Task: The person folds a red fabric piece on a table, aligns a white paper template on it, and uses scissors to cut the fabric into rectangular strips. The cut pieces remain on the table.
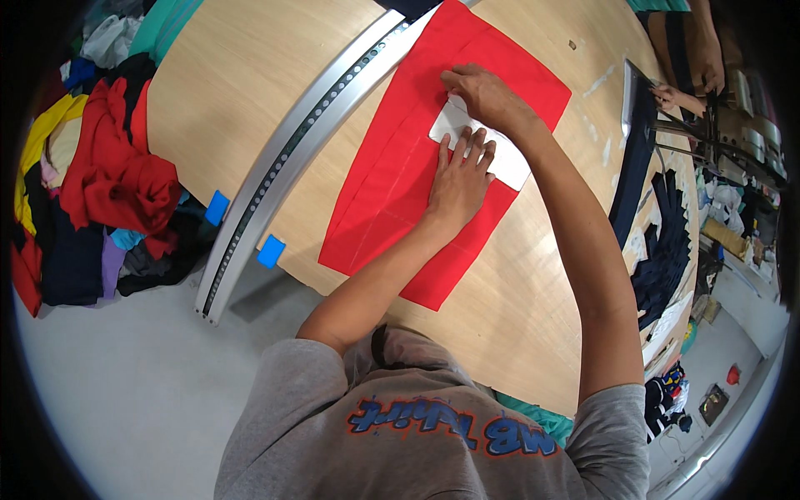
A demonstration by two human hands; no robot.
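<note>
Here, resting the fingertips of the left hand [460, 187], wide and splayed, on the white piece [508, 161], with palm over the red cloth [387, 179] just on its near side. Arching the right hand [486, 98] at the far end of the white piece, with fingers curled downward; cannot tell whether pinching anything. Beneath the white piece, red cloth, then wooden surface [533, 275]; well to its left, a silver rail [296, 137].

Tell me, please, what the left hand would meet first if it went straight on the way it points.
Sliding over the white piece beneath it, the left hand would probably meet the right hand first, though depth is unclear.
</note>
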